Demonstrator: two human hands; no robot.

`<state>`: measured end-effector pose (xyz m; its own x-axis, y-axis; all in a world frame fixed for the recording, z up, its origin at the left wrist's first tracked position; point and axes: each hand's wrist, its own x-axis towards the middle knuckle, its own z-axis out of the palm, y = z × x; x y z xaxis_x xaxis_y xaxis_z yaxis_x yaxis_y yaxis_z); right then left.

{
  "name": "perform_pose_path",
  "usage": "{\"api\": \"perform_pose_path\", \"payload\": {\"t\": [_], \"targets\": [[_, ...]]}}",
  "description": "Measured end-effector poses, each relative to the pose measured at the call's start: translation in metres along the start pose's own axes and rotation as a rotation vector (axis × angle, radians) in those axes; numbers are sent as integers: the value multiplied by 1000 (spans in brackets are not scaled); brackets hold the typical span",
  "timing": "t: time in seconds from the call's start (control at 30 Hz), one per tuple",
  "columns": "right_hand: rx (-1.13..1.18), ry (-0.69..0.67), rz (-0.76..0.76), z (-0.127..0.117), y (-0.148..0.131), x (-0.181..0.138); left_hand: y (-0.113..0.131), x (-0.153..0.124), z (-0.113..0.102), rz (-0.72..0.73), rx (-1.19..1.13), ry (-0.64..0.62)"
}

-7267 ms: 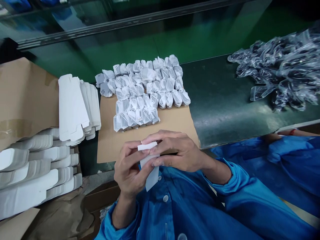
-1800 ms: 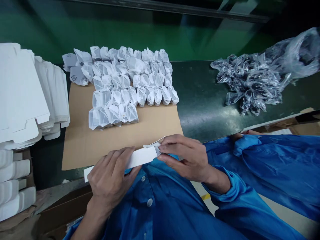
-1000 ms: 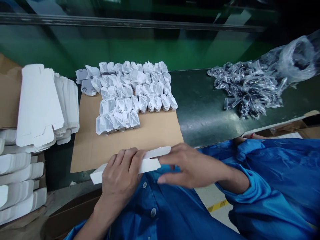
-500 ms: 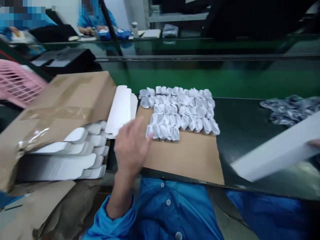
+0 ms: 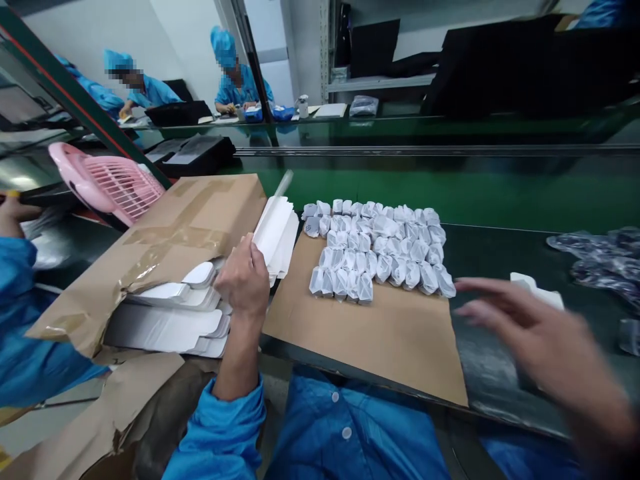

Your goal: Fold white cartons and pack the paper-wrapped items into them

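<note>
My left hand [image 5: 245,280] is closed, pinching a flat white carton [image 5: 283,185] at the top of a stack. The carton's far end is tilted up and blurred. Beneath it lies the stack of flat white cartons [image 5: 285,247]. My right hand [image 5: 540,340], smeared by motion, reaches leftward with fingers stretched out and nothing in them. Behind it a white carton [image 5: 537,290] lies on the dark bench, mostly hidden. Between my hands, rows of small items in white wrapping [image 5: 350,257] cover the far part of a cardboard sheet [image 5: 370,340].
An opened brown box [image 5: 200,207] at the left holds more flat white cartons [image 5: 165,327]. Beyond it sits a pink plastic basket [image 5: 120,183]. Clear plastic bags [image 5: 605,260] lie at far right. Co-workers in blue [image 5: 245,87] sit across the line.
My left hand has closed on a flat carton at the stack. My right hand has let go of the white carton and swung left. The view has shifted left and up.
</note>
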<state>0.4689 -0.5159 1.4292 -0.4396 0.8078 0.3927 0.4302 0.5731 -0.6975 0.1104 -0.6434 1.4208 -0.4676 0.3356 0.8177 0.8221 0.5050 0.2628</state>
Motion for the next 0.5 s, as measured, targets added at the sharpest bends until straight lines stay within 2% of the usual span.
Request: {"api": "perform_pose_path", "payload": {"t": [0.07,0.1,0.17,0.2,0.23,0.27,0.33,0.37,0.4,0.43,0.47,0.5], "targets": [[479,-187,37,59,-50,-19,27,-30,-8,251,-164,175],[656,-195,49,85,-68,-21,41,-50,-15,427,-238,191],[859,-111,168,121,-83,-14,62,-89,-33,689,-432,4],[884,-96,209,126,-80,-8,66,-103,-44,734,-535,-115],[860,-139,220,125,-72,-3,64,-111,-56,709,-619,-214],[802,-250,202,117,-62,1,59,-112,-67,575,-711,-218],[627,-595,92,90,-42,4,44,-96,-82,141,-896,-214],[540,-766,24,76,-35,4,36,-82,-85,-46,-992,-251],[457,-912,-44,64,-31,3,30,-68,-84,-125,-997,-445],[358,-996,-100,54,-30,2,25,-56,-80,-156,-940,-664],[234,-1004,-136,49,-31,0,23,-47,-74,-188,-876,-831],[89,-950,-159,46,-34,-3,22,-43,-65,-227,-853,-908]]}}
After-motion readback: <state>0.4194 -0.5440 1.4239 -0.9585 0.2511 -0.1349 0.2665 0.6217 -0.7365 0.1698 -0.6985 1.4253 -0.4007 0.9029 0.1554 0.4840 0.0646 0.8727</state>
